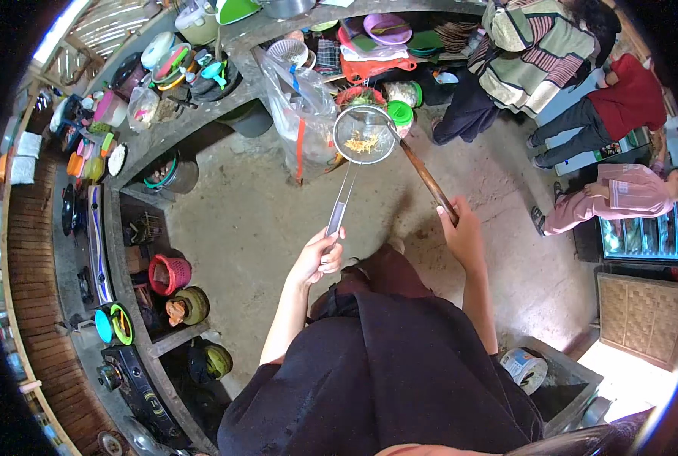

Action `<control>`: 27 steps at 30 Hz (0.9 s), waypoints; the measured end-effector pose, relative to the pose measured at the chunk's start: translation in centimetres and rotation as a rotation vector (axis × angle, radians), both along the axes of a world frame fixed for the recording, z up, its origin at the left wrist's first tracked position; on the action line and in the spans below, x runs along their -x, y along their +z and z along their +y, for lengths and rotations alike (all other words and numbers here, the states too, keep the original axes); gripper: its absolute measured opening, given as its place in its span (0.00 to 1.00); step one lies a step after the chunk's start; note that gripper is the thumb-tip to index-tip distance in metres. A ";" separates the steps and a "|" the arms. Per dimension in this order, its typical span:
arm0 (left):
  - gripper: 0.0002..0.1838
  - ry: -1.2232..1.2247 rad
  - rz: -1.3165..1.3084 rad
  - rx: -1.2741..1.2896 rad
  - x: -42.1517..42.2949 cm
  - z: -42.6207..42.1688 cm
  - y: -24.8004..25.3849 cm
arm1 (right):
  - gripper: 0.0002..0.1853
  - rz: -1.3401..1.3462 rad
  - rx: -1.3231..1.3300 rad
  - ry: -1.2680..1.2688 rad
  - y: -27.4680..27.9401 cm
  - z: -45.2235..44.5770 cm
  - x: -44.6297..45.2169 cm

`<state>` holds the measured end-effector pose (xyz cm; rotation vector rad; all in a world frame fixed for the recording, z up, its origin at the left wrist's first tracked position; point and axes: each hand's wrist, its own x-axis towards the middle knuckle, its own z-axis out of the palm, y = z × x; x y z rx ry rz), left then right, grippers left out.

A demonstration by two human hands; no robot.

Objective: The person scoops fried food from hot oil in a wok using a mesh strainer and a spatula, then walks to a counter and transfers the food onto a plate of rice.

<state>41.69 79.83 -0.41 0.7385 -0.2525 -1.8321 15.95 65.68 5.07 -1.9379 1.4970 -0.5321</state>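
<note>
My left hand (317,257) is closed around the flat metal handle of a round mesh strainer (365,121), held out in front of me above the floor. Small yellowish fried-looking bits (363,144) lie in its mesh. In my right hand (463,234) is a long wooden-handled utensil (428,178), gripped near the handle's end. Its far end meets the strainer's right rim; I cannot make out the shape of its head. Just beyond the strainer stands a large clear plastic bag (293,121) with an orange strip.
Concrete counters run along the left and back, carrying bowls and a gas stove (143,391). A green-lidded container (401,114) is on the floor ahead. Several people stand at the right, one in a striped garment (532,57), near a glass-front fridge (643,237).
</note>
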 end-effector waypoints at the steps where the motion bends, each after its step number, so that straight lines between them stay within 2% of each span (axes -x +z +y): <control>1: 0.07 -0.003 0.001 0.005 0.2 0.1 0.1 | 0.12 0.032 0.096 0.005 -0.5 0.1 0.0; 2: 0.07 -0.004 -0.002 0.010 0.3 0.1 0.2 | 0.12 0.064 0.192 0.010 -0.9 0.1 0.0; 8: 0.07 0.050 -0.019 -0.023 1.9 -0.6 0.8 | 0.13 0.212 0.380 0.073 -4.1 0.4 1.1; 9: 0.07 0.056 -0.007 -0.018 2.2 -0.5 0.8 | 0.12 0.273 0.285 0.079 -4.2 0.7 1.1; 12: 0.07 0.056 0.007 -0.021 2.7 -1.1 0.3 | 0.12 0.286 0.243 0.082 -5.1 1.2 1.5; 20: 0.07 0.044 0.013 -0.031 4.4 -2.3 0.1 | 0.12 0.186 0.266 0.053 -6.1 0.8 2.4; 23: 0.07 0.039 0.002 -0.019 4.9 -2.6 -0.1 | 0.12 0.301 0.207 0.063 -6.2 -0.1 2.8; 27: 0.07 0.063 0.011 -0.030 5.4 -3.0 0.0 | 0.13 0.233 0.242 0.031 -6.6 -0.7 3.5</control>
